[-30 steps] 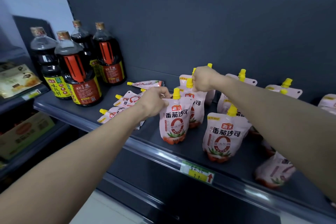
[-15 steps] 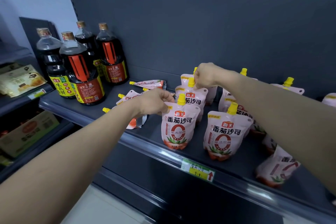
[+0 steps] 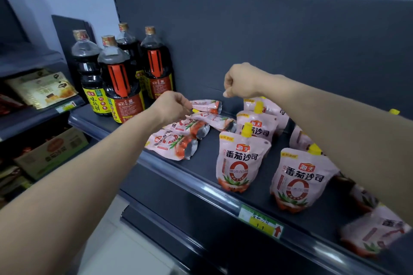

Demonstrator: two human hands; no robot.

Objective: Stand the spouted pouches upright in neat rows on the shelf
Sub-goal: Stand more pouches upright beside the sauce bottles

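Note:
Pink spouted pouches with yellow caps sit on a dark shelf [image 3: 178,173]. Two stand upright at the front: one [image 3: 241,164] left, one [image 3: 299,177] right. Behind the left one stands another pouch [image 3: 257,124], with one more behind it. Several pouches lie flat at the left, the nearest [image 3: 172,143] by the shelf edge. My left hand [image 3: 172,106] pinches the yellow spout of a lying pouch [image 3: 214,121]. My right hand [image 3: 242,80] is a closed fist raised above the back upright pouches, touching none. My right forearm hides further pouches.
Large dark sauce bottles [image 3: 120,87] stand at the shelf's left end, close to the lying pouches. A tilted pouch [image 3: 375,236] rests at the lower right. A green-yellow price tag [image 3: 261,222] is on the shelf rail. Boxes fill the neighbouring shelves [image 3: 42,89] at left.
My left hand let go of the front upright pouch and moved left to the lying pouches. My right hand released the back pouch's spout and rose. The camera shifted right and down.

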